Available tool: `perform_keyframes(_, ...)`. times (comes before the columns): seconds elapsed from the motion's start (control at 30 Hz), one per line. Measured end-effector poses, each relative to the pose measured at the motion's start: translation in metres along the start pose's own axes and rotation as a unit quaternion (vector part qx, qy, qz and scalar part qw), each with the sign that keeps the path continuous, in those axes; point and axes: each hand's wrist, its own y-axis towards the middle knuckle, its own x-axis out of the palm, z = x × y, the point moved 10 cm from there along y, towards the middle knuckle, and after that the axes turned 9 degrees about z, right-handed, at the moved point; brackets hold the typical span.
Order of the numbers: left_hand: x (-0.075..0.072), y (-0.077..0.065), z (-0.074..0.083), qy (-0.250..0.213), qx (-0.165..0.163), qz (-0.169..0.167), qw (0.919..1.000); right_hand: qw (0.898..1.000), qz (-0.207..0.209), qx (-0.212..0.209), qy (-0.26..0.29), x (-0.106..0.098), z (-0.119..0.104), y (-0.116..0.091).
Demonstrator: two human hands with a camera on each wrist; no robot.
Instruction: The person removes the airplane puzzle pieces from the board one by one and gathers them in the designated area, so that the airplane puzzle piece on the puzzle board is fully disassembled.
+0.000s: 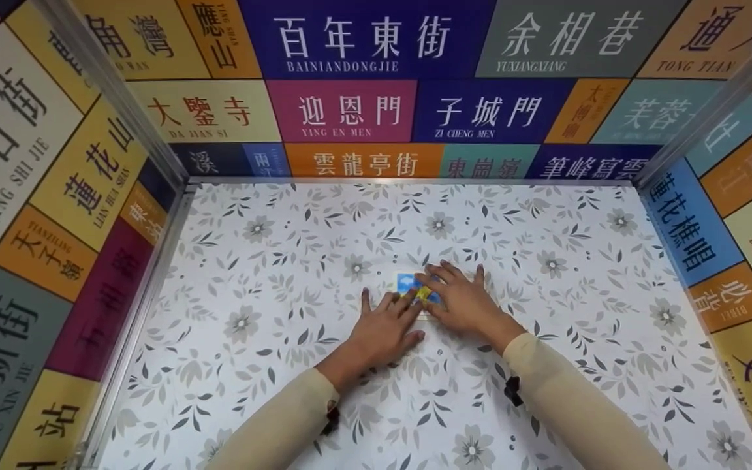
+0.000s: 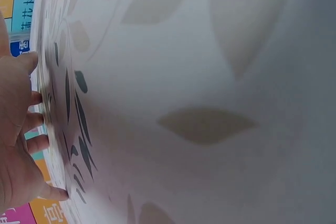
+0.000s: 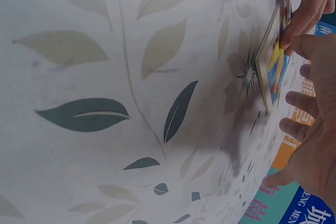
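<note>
A small, flat picture board (image 1: 406, 281) with a pale wooden edge lies on the patterned cloth, showing blue and yellow. My left hand (image 1: 384, 329) comes from the lower left, fingers stretched out and fingertips on the board's face. From the right, my right hand (image 1: 470, 301) spreads over the board's right part and hides much of it. In the right wrist view, a left finger (image 3: 307, 17) presses on the yellow part of the board (image 3: 277, 69), with the right thumb close beside it. The left wrist view shows the left hand (image 2: 18, 140) with fingers extended, but no board.
A white cloth (image 1: 297, 261) with grey leaves and flowers covers the table. Panels with coloured street-name signs stand at the back (image 1: 340, 111), left (image 1: 95, 170) and right (image 1: 689, 222). Pale sleeves (image 1: 575, 398) cover both forearms.
</note>
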Motion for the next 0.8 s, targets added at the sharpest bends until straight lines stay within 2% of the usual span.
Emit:
perform_keyframes(0.37,0.0012,-0.0039,-0.0043,-0.022,0.007,0.001,0.9997,1.000,0.004,-0.016,-0.008,0.0027,-0.0043,0.0004)
perform_keyframes(0.8,-0.0050,-0.0054,-0.0065,-0.023,0.025,0.026,0.9991,1.000,-0.007,-0.016,-0.006,0.0041,-0.0025,0.0008)
